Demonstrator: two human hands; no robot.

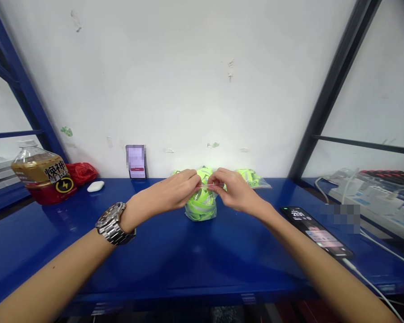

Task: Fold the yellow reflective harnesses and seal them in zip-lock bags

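Observation:
Between my hands hangs a clear zip bag (pixel 201 210) packed with neon-yellow-green straps that carry pale reflective strips. My left hand (pixel 180 189) pinches the bag's reddish top edge from the left. On the right, my right hand (pixel 234 188) grips the same edge with thumb and fingertips. The bag's lower part shows below my fingers, just above or on the blue surface; I cannot tell whether it touches. Behind it sit more neon-green straps (pixel 204 171), partly hidden, and another bagged bundle (pixel 251 177) lies at the back right.
A large drink bottle (pixel 42 172), red plastic bag (pixel 82 172) and white earbud case (pixel 96 186) stand left. One phone (pixel 136 162) leans on the wall. Another phone (pixel 316 231) with a white cable lies right, near power strips (pixel 373 197). Blue metal posts frame the table (pixel 188 260).

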